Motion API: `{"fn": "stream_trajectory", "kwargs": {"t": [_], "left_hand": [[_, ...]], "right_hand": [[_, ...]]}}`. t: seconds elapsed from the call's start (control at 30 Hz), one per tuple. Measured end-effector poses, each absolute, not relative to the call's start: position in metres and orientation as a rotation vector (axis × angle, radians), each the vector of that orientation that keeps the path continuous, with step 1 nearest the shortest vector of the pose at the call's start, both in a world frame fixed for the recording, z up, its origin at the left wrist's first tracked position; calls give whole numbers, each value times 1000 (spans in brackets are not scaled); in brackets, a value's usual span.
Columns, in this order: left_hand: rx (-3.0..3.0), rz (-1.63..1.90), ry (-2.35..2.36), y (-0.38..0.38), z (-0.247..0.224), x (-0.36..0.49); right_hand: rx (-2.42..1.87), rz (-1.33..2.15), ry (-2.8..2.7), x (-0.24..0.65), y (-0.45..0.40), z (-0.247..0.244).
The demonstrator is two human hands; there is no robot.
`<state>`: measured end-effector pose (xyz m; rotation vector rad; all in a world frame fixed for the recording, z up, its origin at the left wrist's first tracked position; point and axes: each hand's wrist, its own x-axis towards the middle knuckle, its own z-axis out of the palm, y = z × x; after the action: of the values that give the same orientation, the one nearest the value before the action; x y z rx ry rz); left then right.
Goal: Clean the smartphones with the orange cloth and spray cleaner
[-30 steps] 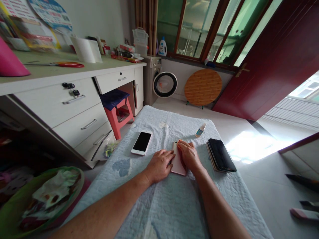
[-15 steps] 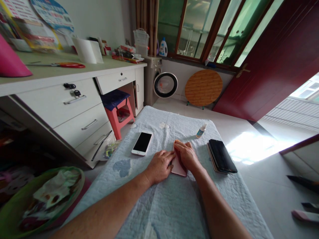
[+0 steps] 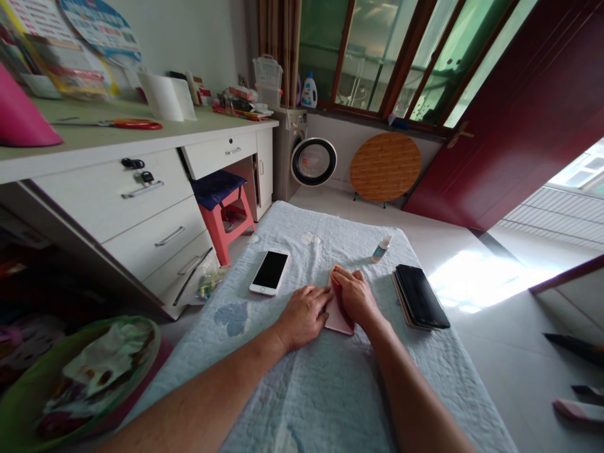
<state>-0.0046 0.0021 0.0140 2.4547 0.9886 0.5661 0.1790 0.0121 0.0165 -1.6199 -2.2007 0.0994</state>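
Note:
A pink phone (image 3: 338, 318) lies on the cloth-covered table, partly hidden by both hands. Along its left edge, my left hand (image 3: 304, 314) grips it, fingertips on the upper part and thumb lower down. My right hand (image 3: 356, 294) presses on the phone's upper right side, its fingers bent over a small orange cloth (image 3: 336, 269); most of that cloth is hidden under the fingers. To the left lies a white phone (image 3: 270, 272) with a dark screen. A small spray bottle (image 3: 381, 248) stands beyond my right hand. Stacked dark phones or tablets (image 3: 421, 296) rest at the right edge.
A pale blue quilted cover (image 3: 264, 352) drapes the table. On the left are a white desk with drawers (image 3: 151, 214), a red stool (image 3: 229, 220) and a green waste basket (image 3: 153, 343). Behind stand a washing machine with its door open (image 3: 314, 162) and a round wooden tabletop (image 3: 384, 167).
My right hand's fingers have shifted very slightly on the pink phone. My left hand and the other things stay where they were.

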Motion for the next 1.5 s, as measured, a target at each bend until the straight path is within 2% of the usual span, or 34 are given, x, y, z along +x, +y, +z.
{"fn": "stream_trajectory", "kwargs": {"t": [0.27,0.73,1.17,1.33,1.5], "left_hand": [[2459,561,1002,2,11,-4],[2356,667,1015,2,4,-5],[2373,573,942,2,12,-10],[2362,608,946,3,13,-7],[2388,605,967,4,7,-6]], "right_hand": [[-1689,98,-2143,188,8,13],[-1470,228,-2284,177,1,25],[-1240,683,-2415,169,-20,60],[-1166,976,-2409,170,-24,63],[-1189,1127,-2332,175,-25,59]]}}
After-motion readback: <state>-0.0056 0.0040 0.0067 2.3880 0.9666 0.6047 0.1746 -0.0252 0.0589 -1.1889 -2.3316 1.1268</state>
